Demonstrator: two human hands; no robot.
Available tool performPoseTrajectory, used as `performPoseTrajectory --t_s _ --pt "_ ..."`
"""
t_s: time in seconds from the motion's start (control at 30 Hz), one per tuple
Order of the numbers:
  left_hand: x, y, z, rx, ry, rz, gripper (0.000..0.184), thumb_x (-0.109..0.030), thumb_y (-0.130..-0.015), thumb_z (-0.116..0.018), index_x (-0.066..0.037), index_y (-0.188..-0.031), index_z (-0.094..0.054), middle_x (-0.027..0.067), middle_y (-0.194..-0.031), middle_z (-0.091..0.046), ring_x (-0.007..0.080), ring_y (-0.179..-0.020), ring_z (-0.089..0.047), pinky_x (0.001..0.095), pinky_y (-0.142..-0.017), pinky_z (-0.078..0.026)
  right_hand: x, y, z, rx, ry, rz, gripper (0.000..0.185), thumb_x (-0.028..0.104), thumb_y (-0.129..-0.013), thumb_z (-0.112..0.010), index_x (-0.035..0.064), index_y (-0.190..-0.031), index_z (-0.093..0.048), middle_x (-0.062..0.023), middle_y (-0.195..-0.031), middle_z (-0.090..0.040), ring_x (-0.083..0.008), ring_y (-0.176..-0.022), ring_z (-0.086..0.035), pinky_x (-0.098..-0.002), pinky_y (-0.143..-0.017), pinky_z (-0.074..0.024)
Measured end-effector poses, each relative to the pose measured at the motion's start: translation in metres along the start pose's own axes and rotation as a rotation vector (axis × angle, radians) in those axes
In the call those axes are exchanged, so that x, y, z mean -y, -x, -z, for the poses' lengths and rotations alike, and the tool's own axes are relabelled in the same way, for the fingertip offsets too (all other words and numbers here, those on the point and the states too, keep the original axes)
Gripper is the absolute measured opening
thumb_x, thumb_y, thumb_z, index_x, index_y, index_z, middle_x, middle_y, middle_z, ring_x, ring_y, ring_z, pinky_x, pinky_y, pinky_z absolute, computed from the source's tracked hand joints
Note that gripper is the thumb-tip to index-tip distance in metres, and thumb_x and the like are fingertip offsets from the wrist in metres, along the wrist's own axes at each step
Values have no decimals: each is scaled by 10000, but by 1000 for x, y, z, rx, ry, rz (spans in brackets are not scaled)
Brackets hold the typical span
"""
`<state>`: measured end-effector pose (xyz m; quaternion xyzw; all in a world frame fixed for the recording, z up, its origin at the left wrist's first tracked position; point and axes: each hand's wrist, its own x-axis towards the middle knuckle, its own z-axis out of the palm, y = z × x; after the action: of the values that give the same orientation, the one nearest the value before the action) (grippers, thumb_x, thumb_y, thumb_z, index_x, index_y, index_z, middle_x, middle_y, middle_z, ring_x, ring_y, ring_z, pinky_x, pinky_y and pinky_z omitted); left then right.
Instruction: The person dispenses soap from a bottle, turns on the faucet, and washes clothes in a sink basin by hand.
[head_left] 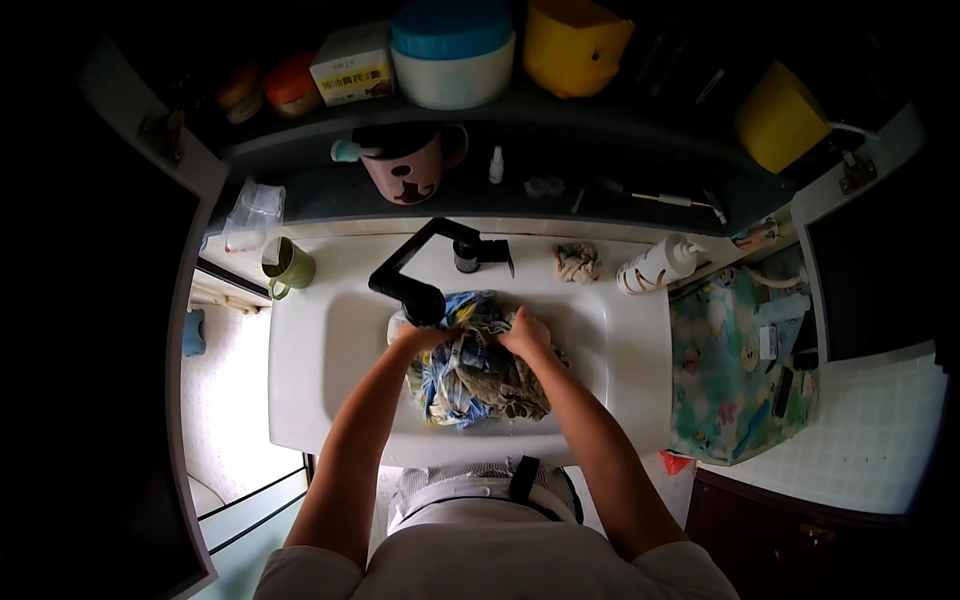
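A bundle of patterned blue, yellow and grey-brown cloth (470,375), probably clothing, lies bunched up in the white sink (345,370). My left hand (425,337) grips the upper left of the bundle, just below the black faucet (424,300). On the upper right, my right hand (524,334) is closed on the same cloth, its thumb pointing up. Folds of fabric hide most of the fingertips of both hands.
Behind the sink rim sit a green cup (289,266), a crumpled rag (577,263) and a white pump bottle (655,266). A shelf above holds a pink mug (410,170) and several jars. To the right, a flower-patterned cover (715,370) carries small items.
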<state>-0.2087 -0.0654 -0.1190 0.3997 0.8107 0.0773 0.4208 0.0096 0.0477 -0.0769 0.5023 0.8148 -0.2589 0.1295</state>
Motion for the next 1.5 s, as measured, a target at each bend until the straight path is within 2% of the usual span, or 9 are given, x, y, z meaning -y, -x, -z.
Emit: performPoseTrajectory --t_s 0.07,0.17,0.43,0.6,0.8,0.93,1.23,1.4,1.5 --pt "28 -41 -33 25 95 -77 1007 -637 -618 -735 75 -1237 -383 248 -1121 -538 325 -1059 -526 370 -891 -420 11 9 18 15 85 101 416 212 -799 -634 10 -1158 -574 -152 -876 -669 -294 -792 -645 -422 -688 -529" --pt "-5 6 -18 -121 114 22 862 -600 -652 -733 -2 -1215 -473 168 -990 -596 274 -934 -576 362 -812 -453 -4 2 -13 -254 -17 264 274 143 -761 -631 55 -1020 -652 -137 -754 -658 -316 -698 -634 -425 -633 -527" --pt "-36 60 -1 -136 662 -13 452 -237 -753 -753 -15 -1118 -605 -14 -765 -607 70 -572 -462 234 -528 -379 -8 35 -1 -557 -297 249 145 58 -706 -584 47 -841 -633 -187 -662 -595 -380 -638 -591 -437 -544 -450" --pt "-60 88 5 -287 911 -372 87 -104 -815 -688 -35 -864 -668 -66 -652 -554 30 -565 -446 210 -510 -330 1 68 27 -729 -488 288 129 58 -671 -574 52 -792 -619 -188 -615 -562 -401 -618 -563 -472 -533 -442" --pt "-65 113 10 -412 849 -533 176 -144 -789 -713 -8 -838 -613 1 -759 -627 114 -645 -531 294 -571 -404 6 91 49 -866 -420 464 206 23 -658 -566 54 -854 -625 -174 -664 -582 -387 -621 -566 -450 -524 -445" --pt "-34 143 -16 -625 175 -606 286 -157 -652 -742 -25 -701 -493 158 -703 -501 398 -701 -500 425 -602 -424 -8 112 16 -893 -395 535 233 -3 -635 -589 49 -862 -610 -145 -712 -604 -363 -635 -582 -445 -568 -463" --pt "53 184 -65 -397 -222 -656 249 -200 -723 -707 -56 -913 -634 150 -889 -605 358 -958 -552 420 -875 -455 -34 168 -49 -745 -387 612 222 -13 -662 -610 41 -877 -603 -131 -890 -640 -352 -710 -596 -421 -633 -483" --pt "39 206 -7 23 -247 -119 760 -391 -618 -781 -60 -1233 -480 180 -1261 -412 374 -1234 -379 484 -973 -379 -32 176 0 -542 -327 672 220 193 -760 -651 1 -867 -656 -188 -1001 -649 -329 -817 -630 -413 -772 -494" --pt "39 175 11 -352 175 -391 725 -279 -703 -701 -111 -1338 -394 184 -1357 -357 381 -1272 -338 490 -1043 -297 -32 128 28 -337 -431 491 213 294 -818 -626 94 -868 -682 -58 -722 -656 -259 -759 -630 -367 -687 -482"
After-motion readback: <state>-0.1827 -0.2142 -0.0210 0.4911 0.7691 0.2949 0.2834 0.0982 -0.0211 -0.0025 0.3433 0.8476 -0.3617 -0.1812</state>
